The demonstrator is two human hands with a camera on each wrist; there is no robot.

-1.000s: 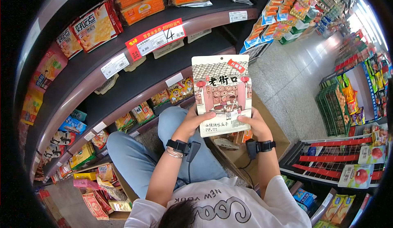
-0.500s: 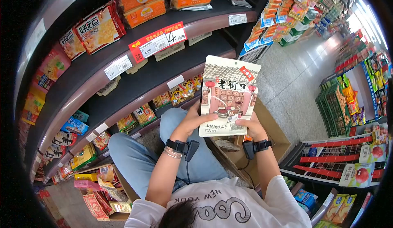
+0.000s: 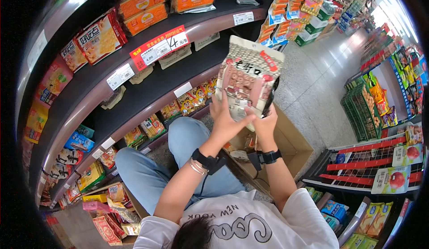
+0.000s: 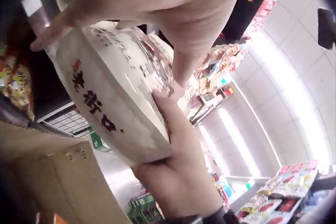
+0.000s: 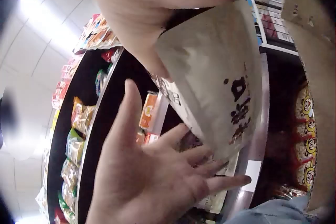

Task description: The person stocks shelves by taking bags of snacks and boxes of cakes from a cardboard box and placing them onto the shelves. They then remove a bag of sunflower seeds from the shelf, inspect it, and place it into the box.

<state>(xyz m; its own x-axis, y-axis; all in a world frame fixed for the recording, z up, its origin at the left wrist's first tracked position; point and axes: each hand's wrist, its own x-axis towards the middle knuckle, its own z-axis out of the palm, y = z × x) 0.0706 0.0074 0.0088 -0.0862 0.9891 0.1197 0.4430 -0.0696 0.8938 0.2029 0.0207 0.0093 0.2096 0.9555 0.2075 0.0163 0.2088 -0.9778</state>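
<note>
A cream-and-pink bag of melon seeds (image 3: 250,77) is held up over an open cardboard box (image 3: 292,146) in the head view, its top tilted back. My right hand (image 3: 267,126) grips the bag's lower right part, thumb on the front. At its lower left is my left hand (image 3: 226,121), fingers stretched along the side. The right wrist view shows that left hand (image 5: 149,176) with straight, spread fingers beside the bag (image 5: 210,77). In the left wrist view the right hand's (image 4: 181,166) thumb lies against the bag (image 4: 105,92).
Dark shelves (image 3: 147,88) with snack packets curve along the left, and a red price sign (image 3: 158,48) hangs on one edge. Another box of packets (image 3: 117,209) sits at lower left. A green crate (image 3: 357,119) stands across the aisle floor (image 3: 308,79) on the right.
The bag has risen and turned from facing me flat to tilted. My right hand has shifted left around its lower corner, and my left fingers have straightened. The head view has shifted slightly.
</note>
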